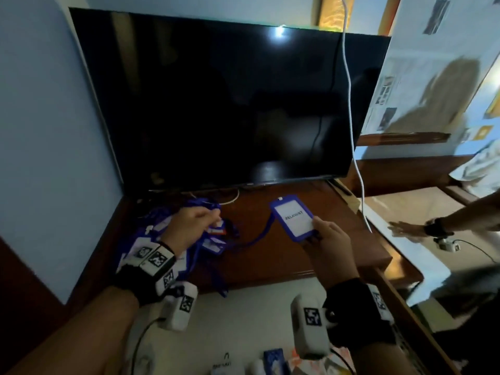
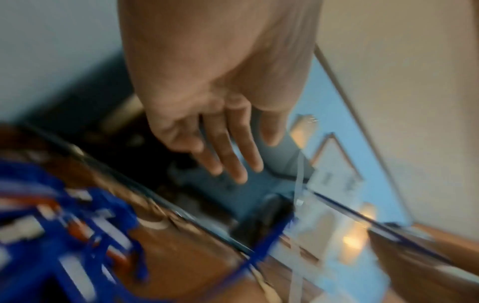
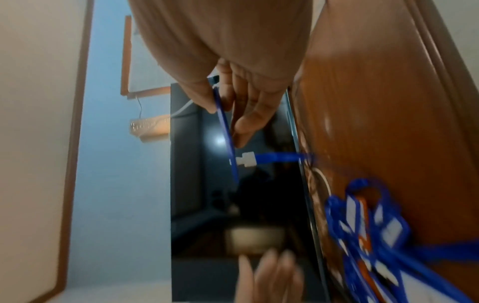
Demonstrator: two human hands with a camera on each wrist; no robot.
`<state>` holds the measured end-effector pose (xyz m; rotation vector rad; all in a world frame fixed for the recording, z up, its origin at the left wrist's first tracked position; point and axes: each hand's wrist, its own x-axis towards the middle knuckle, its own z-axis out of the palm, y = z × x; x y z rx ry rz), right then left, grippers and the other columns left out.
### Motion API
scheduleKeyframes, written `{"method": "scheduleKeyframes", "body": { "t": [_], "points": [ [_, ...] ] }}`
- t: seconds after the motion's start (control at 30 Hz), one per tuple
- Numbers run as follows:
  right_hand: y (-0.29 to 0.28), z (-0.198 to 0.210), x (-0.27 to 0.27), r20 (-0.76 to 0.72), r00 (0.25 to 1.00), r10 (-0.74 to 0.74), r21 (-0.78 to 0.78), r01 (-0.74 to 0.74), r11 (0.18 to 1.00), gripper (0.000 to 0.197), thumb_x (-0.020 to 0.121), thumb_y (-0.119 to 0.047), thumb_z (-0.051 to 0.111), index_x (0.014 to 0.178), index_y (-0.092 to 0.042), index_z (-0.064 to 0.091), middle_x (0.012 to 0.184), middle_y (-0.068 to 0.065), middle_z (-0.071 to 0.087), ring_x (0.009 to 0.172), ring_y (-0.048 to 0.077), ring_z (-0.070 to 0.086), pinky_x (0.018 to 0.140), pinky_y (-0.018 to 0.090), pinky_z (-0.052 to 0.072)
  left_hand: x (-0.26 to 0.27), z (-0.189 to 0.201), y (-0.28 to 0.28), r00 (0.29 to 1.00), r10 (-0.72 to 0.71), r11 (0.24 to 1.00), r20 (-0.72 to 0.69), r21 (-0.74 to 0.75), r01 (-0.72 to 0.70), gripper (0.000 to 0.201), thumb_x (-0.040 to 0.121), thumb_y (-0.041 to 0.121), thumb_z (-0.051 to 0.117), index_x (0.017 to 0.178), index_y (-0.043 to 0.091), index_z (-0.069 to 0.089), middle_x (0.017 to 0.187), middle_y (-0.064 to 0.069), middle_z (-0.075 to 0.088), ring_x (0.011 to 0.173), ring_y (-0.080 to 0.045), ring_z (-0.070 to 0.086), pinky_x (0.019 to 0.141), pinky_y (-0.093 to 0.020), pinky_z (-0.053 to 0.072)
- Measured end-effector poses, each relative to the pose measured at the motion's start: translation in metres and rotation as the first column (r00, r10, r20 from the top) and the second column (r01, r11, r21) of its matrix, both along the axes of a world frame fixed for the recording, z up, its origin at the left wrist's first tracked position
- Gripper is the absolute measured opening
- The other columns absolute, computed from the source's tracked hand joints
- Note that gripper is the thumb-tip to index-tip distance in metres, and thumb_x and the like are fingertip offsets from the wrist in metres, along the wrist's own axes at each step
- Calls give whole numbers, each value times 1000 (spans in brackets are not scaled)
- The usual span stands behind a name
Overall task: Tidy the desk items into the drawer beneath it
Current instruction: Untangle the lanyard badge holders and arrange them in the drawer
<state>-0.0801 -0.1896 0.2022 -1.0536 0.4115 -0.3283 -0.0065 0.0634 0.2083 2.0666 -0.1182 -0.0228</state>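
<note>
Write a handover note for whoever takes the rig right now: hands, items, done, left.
Right hand: pinches a blue ID badge holder above the desk, its lanyard trailing to the pile.
Left hand: fingers straight, holding nothing, over the pile of blue badges and lanyards at desk left.
Done: nothing seen stowed.
Left: every badge; drawer not clearly in view.

My left hand (image 1: 189,226) covers the middle of the lanyard pile (image 1: 173,239), so I cannot tell how many badges lie there; the left wrist view smears that pile into blue and orange streaks; my right hand (image 1: 326,235) hides the lower corner of the badge holder (image 1: 293,217); the items at the head view's bottom edge are cut off and too dim to name.
</note>
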Motion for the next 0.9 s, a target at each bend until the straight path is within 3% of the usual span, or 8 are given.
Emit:
{"method": "scheduleKeyframes", "body": {
  "t": [0.1,0.2,0.3,0.37,0.5,0.67,0.77,0.9],
  "points": [
    [38,-2,-11,46,990,137,14,-137,990,19,93,-14,56,75,-8,53,75,12,65,67,21,63,60,33,49,-40,-8,-48,972,-172,974,-163,-175,143,30,94,40,52,85,17,70,89,-4,72,78,-13,63,68,-23,46],
    [62,-8,-29,99,961,258,-25,-257,966,17,92,-13,58,76,-9,55,84,16,65,75,26,64,65,38,54,-61,-22,-68,965,-161,886,-207,-462,49,24,92,31,57,109,15,64,106,-8,70,94,-22,66,83,-36,54],
    [64,-17,-40,64,958,281,-131,-271,954,15,90,-9,60,77,-7,53,78,16,63,66,25,61,56,32,52,-69,-23,-63,976,-129,781,-178,-624,-10,28,88,14,61,117,11,59,110,-11,69,102,-27,66,89,-41,54],
    [60,-22,-43,1,946,324,-223,-316,922,14,88,-9,64,77,-7,55,77,17,61,69,29,59,56,33,51,-72,-20,-58,975,-135,779,-176,-627,-5,33,86,4,62,118,9,57,111,-13,68,103,-29,65,88,-42,54],
    [53,-21,-43,-90,941,326,-304,-338,891,14,88,-15,66,86,-5,56,85,16,62,75,31,64,71,50,56,-77,-13,-52,969,-209,817,-134,-568,98,44,82,-6,61,122,11,53,112,-14,66,101,-27,65,84,-40,57],
    [45,-3,-35,42,952,303,-494,-243,835,40,86,-27,68,121,-23,48,119,-1,55,102,13,61,74,27,57,-87,-4,-51,885,-425,811,-190,-513,280,47,83,-5,61,115,29,53,107,-11,64,96,-25,64,77,-37,57],
    [47,3,-39,1,896,443,-396,-406,823,46,80,-42,62,117,-15,56,104,6,64,84,17,67,63,26,56,-90,-2,-49,848,-489,778,-201,-539,321,52,82,-5,61,123,25,51,112,-15,63,99,-29,63,83,-41,56],
    [50,0,-47,-8,909,417,-312,-398,863,49,79,-47,57,108,-7,60,83,7,66,65,15,64,55,22,51,-92,-7,-36,843,-509,703,-174,-649,291,60,78,-4,63,127,28,52,113,-14,65,98,-30,64,83,-44,55]
  ]
}}
